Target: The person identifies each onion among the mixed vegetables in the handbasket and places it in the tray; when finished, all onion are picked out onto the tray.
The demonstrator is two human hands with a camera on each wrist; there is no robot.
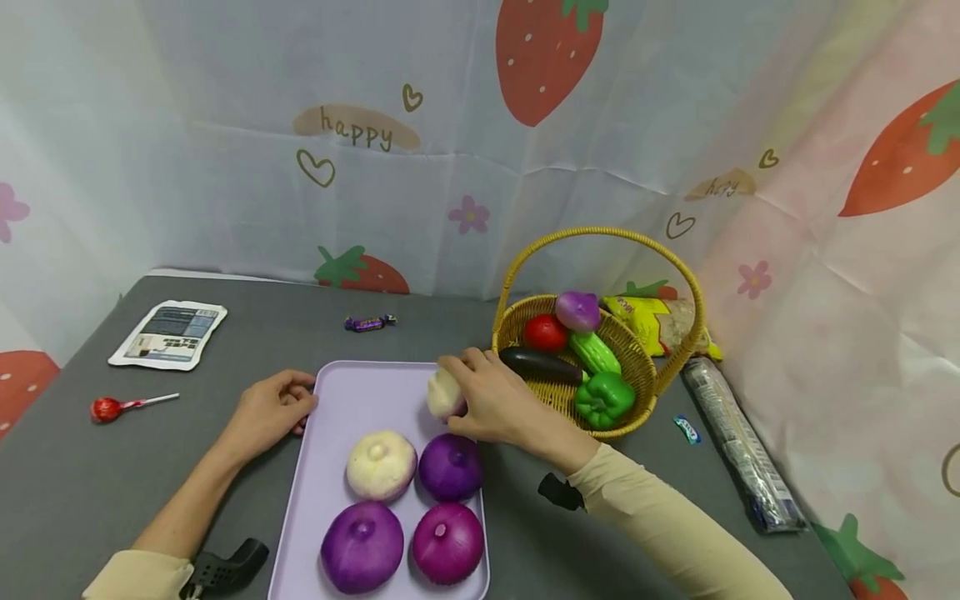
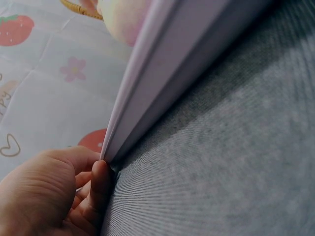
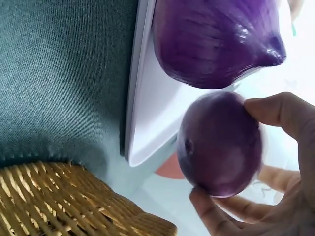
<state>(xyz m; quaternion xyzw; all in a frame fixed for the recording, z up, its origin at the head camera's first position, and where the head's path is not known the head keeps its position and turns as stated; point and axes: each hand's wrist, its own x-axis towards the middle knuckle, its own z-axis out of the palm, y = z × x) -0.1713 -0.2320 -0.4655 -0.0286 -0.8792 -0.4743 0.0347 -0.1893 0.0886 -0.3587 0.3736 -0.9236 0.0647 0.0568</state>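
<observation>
A lilac tray (image 1: 356,393) lies on the grey table. My left hand (image 1: 270,414) pinches its left rim near the far corner; the left wrist view shows thumb and finger at the edge. Over the tray's far right corner, my right hand (image 1: 501,402) holds a turnip (image 1: 444,395), whitish from above. From the right wrist view, that turnip's underside (image 3: 219,145) looks purple. On the tray are another cream turnip (image 1: 381,465), a dark purple onion (image 1: 451,467), a large purple onion (image 1: 363,546) and a magenta-purple onion (image 1: 447,542).
Right of the tray, a yellow wicker basket (image 1: 643,367) holds a tomato, eggplant, green pepper and other vegetables. Beyond it lie a yellow bag (image 1: 637,323) and a long silvery packet (image 1: 742,442). A lollipop (image 1: 108,409), a white pouch (image 1: 168,335) and a purple-wrapped candy (image 1: 370,323) lie around.
</observation>
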